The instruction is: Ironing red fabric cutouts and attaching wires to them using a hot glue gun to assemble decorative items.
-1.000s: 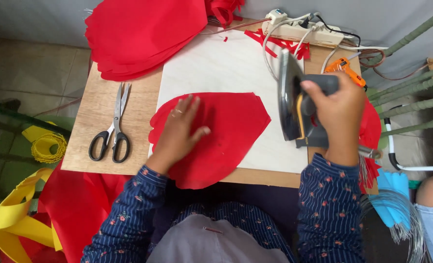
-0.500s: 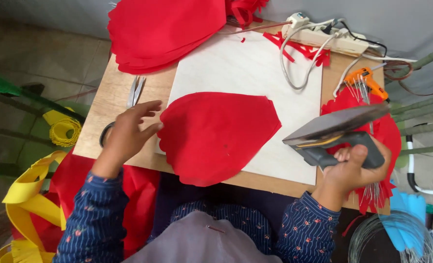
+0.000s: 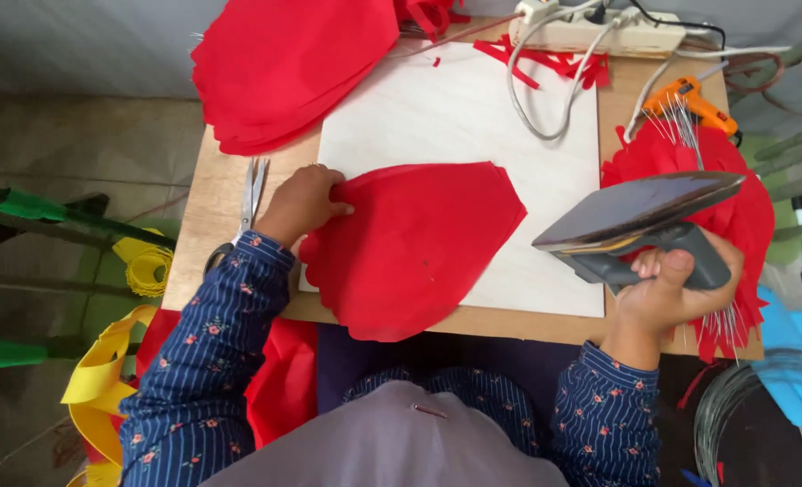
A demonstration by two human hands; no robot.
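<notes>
A red petal-shaped fabric piece (image 3: 419, 248) lies on a white board (image 3: 473, 117) on a small wooden table (image 3: 216, 194). My left hand (image 3: 304, 203) grips the left edge of this fabric piece. My right hand (image 3: 676, 289) holds a grey clothes iron (image 3: 640, 225) by its handle, tilted with the soleplate facing up, lifted off the board at the right side of the table.
A stack of red fabric pieces (image 3: 293, 59) lies at the back left, scissors (image 3: 248, 194) beside my left arm. A power strip (image 3: 599, 32) with cords, an orange glue gun (image 3: 694, 99), fringed red fabric (image 3: 744, 212) and thin wires sit at the right. Yellow strips (image 3: 103, 379) lie on the floor at the left.
The iron went from standing on the board to being held tilted off to the right. My left hand left the fabric, swung left, then returned to grip its left edge.
</notes>
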